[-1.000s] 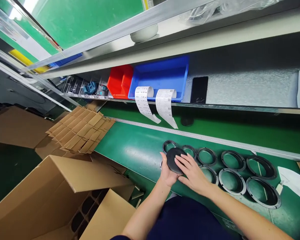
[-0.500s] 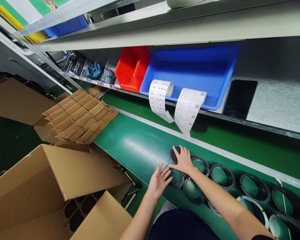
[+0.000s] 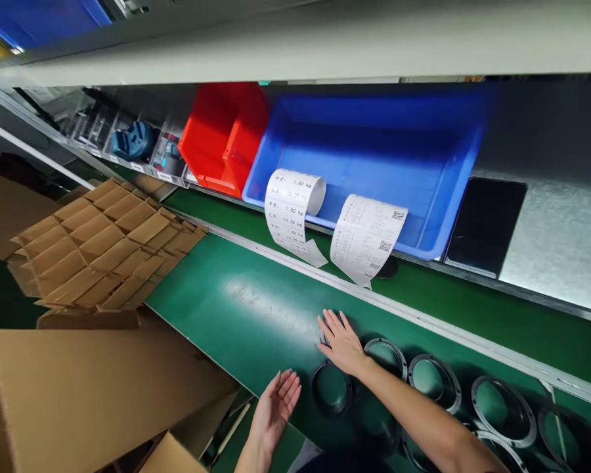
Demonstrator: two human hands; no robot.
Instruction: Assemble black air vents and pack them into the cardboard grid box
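My right hand [image 3: 342, 343] lies over the far left end of the round parts on the green work surface, fingers stretched out and spread. A dark round part beneath it is mostly hidden, with only a bit of rim at the fingertips. My left hand [image 3: 276, 406] is held palm up near the front edge, open, with nothing in it. Just right of it lies a black ring [image 3: 331, 387]. Farther right are more dark rings, among them one ring [image 3: 434, 381] behind my right forearm and another ring [image 3: 503, 410] beyond it.
Two curled label strips, a left strip [image 3: 288, 210] and a right strip [image 3: 367, 233], hang before a blue bin [image 3: 359, 157]. A red bin [image 3: 224, 141] and a phone-like black slab [image 3: 485, 226] share that shelf. Cardboard dividers [image 3: 103, 243] and an open carton [image 3: 103, 401] are at left.
My left hand has moved left, away from the rings. My right hand's fingers have flattened over the dark part. The camera view has shifted closer to the shelf.
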